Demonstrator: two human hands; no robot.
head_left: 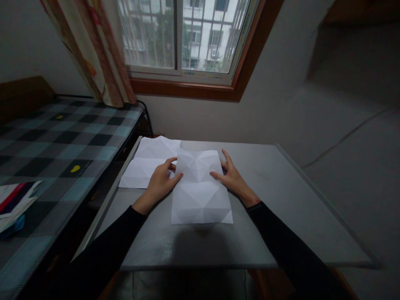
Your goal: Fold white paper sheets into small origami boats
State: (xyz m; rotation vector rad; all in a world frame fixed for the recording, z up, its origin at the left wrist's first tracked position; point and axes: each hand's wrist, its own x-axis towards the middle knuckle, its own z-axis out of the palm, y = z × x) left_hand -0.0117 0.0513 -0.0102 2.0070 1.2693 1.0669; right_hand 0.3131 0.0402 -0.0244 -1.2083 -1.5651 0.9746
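We count two white sheets on the grey worktop (281, 200): a creased sheet (200, 191) lying flat near the middle, and a second creased sheet (146, 162) behind and to its left, partly under the first sheet's left edge. Our two hands frame the nearer sheet. The left hand (161, 183) rests at its left edge, thumb and fingertips touching the paper, its grip released and pressing rather than grasping. The right hand (229, 177) lies at the right edge, fingers spread and flat, its grip likewise released. Both sleeves are dark.

The near edge of the front sheet stops short of the worktop's front edge, and the whole right half of the surface is bare, open room for moving. The second sheet reaches almost to the left rim.

Left of the worktop stands a bed (62, 137) with a checked cover; a curtain (96, 50) hangs beside a barred window (184, 37) in the wall beyond.
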